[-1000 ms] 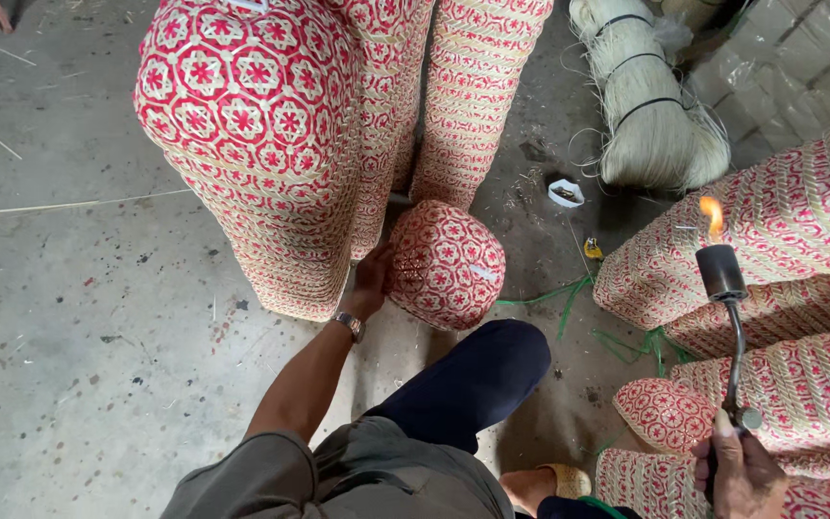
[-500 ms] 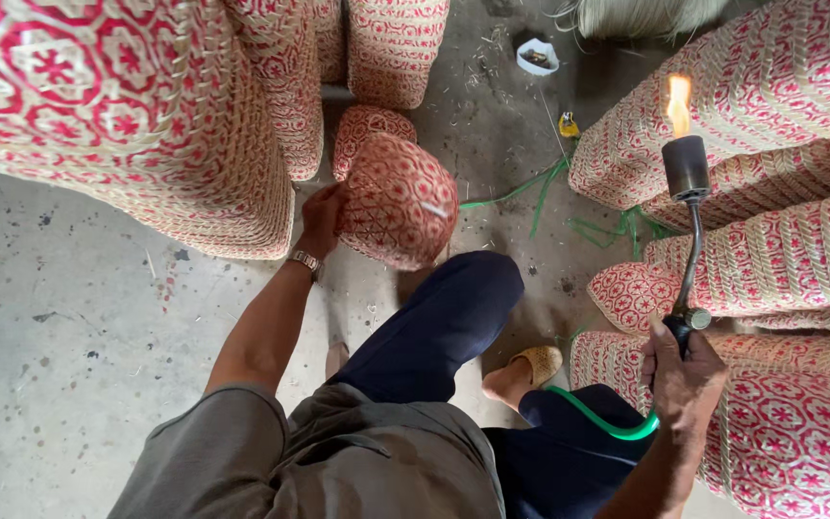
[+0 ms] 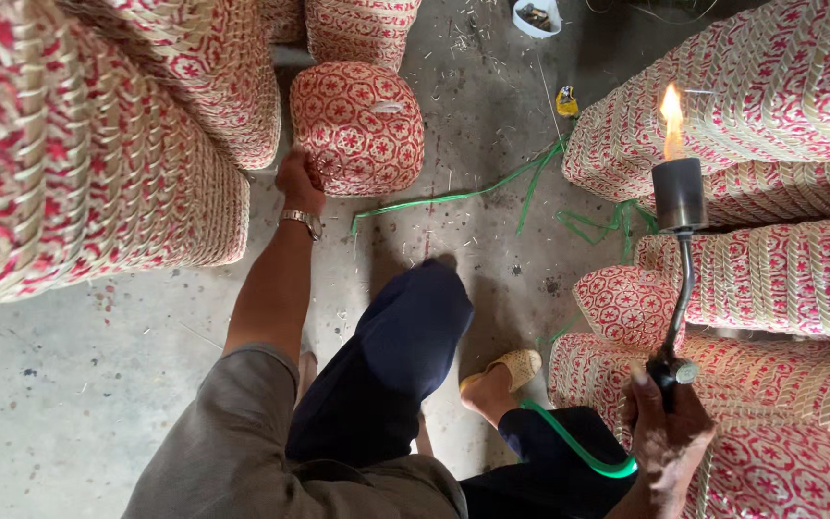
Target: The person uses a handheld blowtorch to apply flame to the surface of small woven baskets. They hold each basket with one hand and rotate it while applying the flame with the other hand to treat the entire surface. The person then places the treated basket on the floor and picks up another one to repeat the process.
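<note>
My left hand (image 3: 300, 181) grips the lower left side of a rounded red-and-cream woven basket (image 3: 362, 123) that rests on the concrete floor ahead of my knee. A metal watch sits on that wrist. My right hand (image 3: 667, 426) holds the handle of a gas torch (image 3: 679, 197) at the lower right. The torch stands upright with a lit orange flame at its tip, and a green hose (image 3: 569, 444) runs from the handle. The flame is well to the right of the basket, not touching it.
Large woven baskets of the same pattern stand at the left (image 3: 88, 144) and lie stacked at the right (image 3: 770, 106). Green plastic strips (image 3: 492, 192) trail over the floor. A small white bowl (image 3: 536, 16) and a yellow object (image 3: 567, 101) lie farther back.
The view has dropped closer to the floor and shifted. My left hand still holds the rounded basket, which now sits farther from my knee. The torch stays upright and lit.
</note>
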